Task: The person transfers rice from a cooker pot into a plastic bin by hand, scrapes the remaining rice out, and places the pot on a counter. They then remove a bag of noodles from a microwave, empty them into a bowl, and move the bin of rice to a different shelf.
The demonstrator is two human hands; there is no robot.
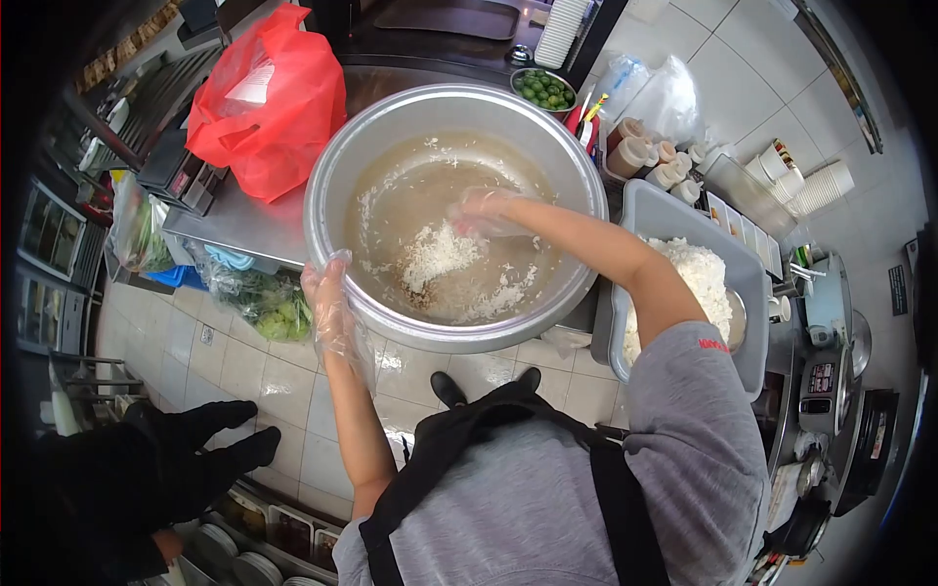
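Note:
A large round metal pot stands in front of me with cloudy water inside. In it lies a heap of white cooked-looking rice, with loose grains scattered around and a browner patch at its lower left. My left hand, in a clear plastic glove, is closed on the pot's left rim. Inside the pot, my right hand, also gloved, is at the upper right edge of the heap; its fingers are blurred and partly hidden, so their grip cannot be made out.
At right, a grey plastic tub holds more white rice. A red bag sits left of the pot. Behind are a bowl of green limes and several sauce bottles. Another person stands at lower left; bagged greens hang nearby.

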